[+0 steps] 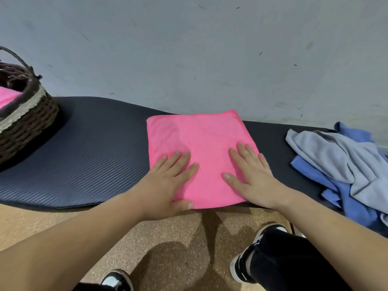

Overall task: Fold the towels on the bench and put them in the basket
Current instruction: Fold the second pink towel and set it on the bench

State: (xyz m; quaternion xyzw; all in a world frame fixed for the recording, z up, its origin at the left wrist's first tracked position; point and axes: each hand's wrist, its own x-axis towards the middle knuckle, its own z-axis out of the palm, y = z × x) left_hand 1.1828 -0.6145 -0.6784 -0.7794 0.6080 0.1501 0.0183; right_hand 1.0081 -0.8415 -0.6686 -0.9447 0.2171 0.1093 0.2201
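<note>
Black padded bench (88, 148) runs along a grey wall (189, 49). Pink towel (195, 135) lies flat mid-bench, near edge at the bench front. Heap of grey and blue towels (344, 162) at right, unfolded. Wicker basket (27, 116) at left end, pink cloth (8, 95) inside. Left hand (168, 183) and right hand (254, 177) press flat on the pink towel, fingers extended, grasping nothing.

Pink towel (199, 141); black ribbed bench (94, 148) (brown woven basket (31, 118)).
</note>
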